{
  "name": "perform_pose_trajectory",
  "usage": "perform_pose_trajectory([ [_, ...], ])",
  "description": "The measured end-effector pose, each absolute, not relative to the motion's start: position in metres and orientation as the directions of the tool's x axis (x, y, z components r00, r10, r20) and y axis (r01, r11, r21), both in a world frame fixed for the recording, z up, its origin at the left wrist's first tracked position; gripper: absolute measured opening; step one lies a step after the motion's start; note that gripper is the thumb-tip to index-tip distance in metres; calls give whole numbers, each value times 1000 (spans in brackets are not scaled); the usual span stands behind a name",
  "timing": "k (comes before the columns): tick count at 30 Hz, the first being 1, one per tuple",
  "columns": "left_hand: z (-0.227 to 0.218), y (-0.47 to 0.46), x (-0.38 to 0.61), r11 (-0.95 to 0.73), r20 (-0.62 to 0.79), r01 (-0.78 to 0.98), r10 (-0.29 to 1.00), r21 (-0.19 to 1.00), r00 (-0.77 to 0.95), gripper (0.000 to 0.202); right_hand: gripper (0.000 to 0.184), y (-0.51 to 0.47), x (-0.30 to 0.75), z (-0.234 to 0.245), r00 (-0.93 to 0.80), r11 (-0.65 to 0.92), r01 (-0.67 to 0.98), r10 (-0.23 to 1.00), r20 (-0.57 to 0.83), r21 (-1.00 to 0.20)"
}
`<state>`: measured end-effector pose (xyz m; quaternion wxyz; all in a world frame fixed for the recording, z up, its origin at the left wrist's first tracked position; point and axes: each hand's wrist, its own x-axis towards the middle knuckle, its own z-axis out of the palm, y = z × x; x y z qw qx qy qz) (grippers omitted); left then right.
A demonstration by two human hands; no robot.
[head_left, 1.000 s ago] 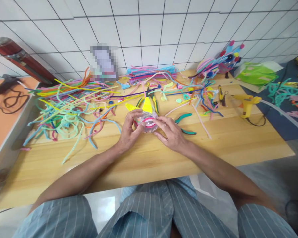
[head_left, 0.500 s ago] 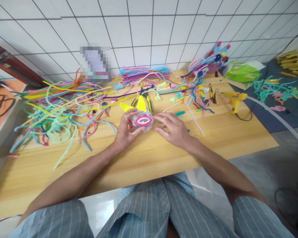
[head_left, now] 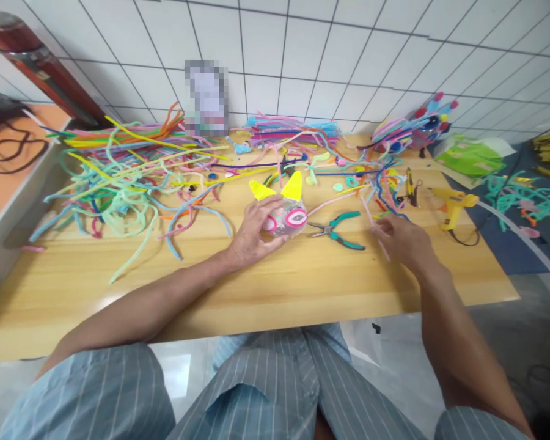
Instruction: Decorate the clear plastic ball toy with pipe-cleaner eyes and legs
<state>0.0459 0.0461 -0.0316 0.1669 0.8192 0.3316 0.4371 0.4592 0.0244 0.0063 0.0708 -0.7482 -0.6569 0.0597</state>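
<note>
The left hand point(head_left: 256, 237) grips a clear, rounded figure point(head_left: 284, 226) with yellow ears, its thumb below and its fingers round the near side. Well apart, the right hand point(head_left: 406, 241) has its bent fingertips at a pink fuzzy stem point(head_left: 367, 210), whose long axis slants away from the body, passing under or beside those fingers; whether they pinch it cannot be told. The stem is far nearer the right hand; the figure lies leftward across green-handled pliers point(head_left: 343, 242) between the hands. The left palm hides the figure's left side.
</note>
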Motion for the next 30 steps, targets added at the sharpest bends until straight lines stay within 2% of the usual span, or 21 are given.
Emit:
perform_pose_trajectory([
  [7,-35,52,46,-735,624,374,678,566,388,77,29,35,452,-6,121,-128,978,991,-50,-162],
  [10,-36,53,47,-725,612,348,688,594,390,76,30,37,453,-8,70,-77,976,997,-42,-202],
  [14,-37,53,46,-721,605,317,691,617,395,74,27,34,455,1,37,-51,948,998,-51,-315],
  [20,-38,54,45,-734,612,319,678,600,408,73,29,21,440,18,-73,18,827,994,-76,-561],
  [24,-38,54,46,-742,641,301,670,599,375,69,24,15,417,20,-148,173,791,985,91,-586],
  [28,-37,54,46,-743,651,300,669,598,358,70,15,15,396,26,-247,388,791,910,333,-473],
  [30,-36,54,46,-731,640,321,682,602,354,71,15,17,386,32,-298,462,784,866,402,-415],
])
